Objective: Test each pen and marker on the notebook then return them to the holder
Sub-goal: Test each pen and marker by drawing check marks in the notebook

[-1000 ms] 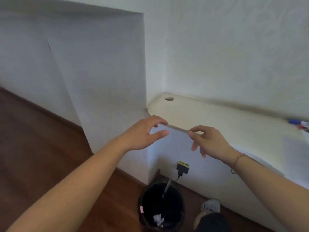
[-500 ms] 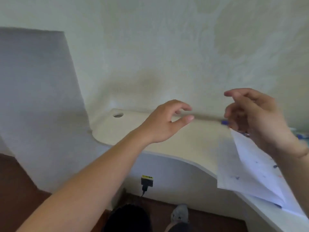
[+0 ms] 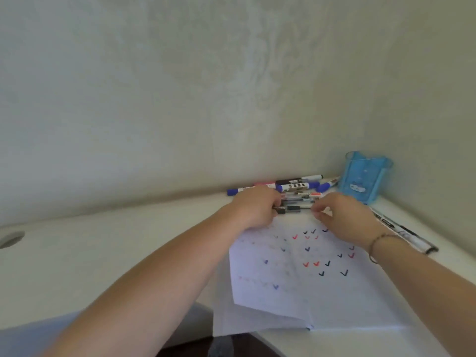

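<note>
A person is working at a white corner desk, both bare hands meeting over a slim black pen just beyond the top edge of an open notebook. The left hand is curling closed around one end of the pen, while the right hand is pinching at the other end, apparently pulling off its cap. The page is already carrying rows of red, blue and black tick marks, suggesting that testing is well along.

Behind the hands, a loose pile of markers and pens is lying against the wall, and two more black markers are resting to the right of the notebook. The translucent blue holder is standing in the corner, looking empty, so the returning step seems still ahead.

The risk here looks small but real: a sharp tug on the cap could jerk the nib across the page or the pale desktop, and the hands could nudge the round markers behind them, sending them rolling. The notebook's near edge is overhanging the desk front and could slip under pressure.

Plain off-white plaster walls are closing in the corner, and a cable hole is showing at the desk's far left.
</note>
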Available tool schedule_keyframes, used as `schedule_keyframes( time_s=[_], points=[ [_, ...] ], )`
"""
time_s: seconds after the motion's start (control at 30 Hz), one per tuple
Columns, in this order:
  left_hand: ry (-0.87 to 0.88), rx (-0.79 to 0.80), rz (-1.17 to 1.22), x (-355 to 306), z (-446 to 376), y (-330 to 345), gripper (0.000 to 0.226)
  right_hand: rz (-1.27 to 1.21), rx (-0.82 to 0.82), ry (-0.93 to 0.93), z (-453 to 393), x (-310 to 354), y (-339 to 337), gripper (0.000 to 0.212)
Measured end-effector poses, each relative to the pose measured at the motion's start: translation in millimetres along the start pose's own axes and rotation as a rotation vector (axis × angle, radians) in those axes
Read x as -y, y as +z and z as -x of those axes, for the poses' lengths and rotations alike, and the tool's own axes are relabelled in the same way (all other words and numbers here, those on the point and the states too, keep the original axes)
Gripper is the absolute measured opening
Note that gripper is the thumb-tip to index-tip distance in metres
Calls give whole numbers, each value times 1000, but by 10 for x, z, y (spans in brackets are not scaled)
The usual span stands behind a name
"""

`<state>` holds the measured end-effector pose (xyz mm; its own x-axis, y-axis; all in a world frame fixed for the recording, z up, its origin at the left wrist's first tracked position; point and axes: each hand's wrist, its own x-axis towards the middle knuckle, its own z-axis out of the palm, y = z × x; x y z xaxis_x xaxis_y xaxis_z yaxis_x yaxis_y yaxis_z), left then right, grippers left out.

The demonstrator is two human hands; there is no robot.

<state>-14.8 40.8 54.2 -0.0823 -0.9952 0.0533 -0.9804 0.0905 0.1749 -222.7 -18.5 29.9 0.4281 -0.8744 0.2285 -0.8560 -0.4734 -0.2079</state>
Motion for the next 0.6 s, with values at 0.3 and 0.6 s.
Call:
schedule_keyframes(
  time_s=[0.3,0.6],
  points=[
    [-10,-98,-117,104,-132,297,18,88,-7,12,-193,-76,168,10],
    [156,-359,13,-115,31,148,20,-976,-207,218,37,-45,-141,4]
  ],
)
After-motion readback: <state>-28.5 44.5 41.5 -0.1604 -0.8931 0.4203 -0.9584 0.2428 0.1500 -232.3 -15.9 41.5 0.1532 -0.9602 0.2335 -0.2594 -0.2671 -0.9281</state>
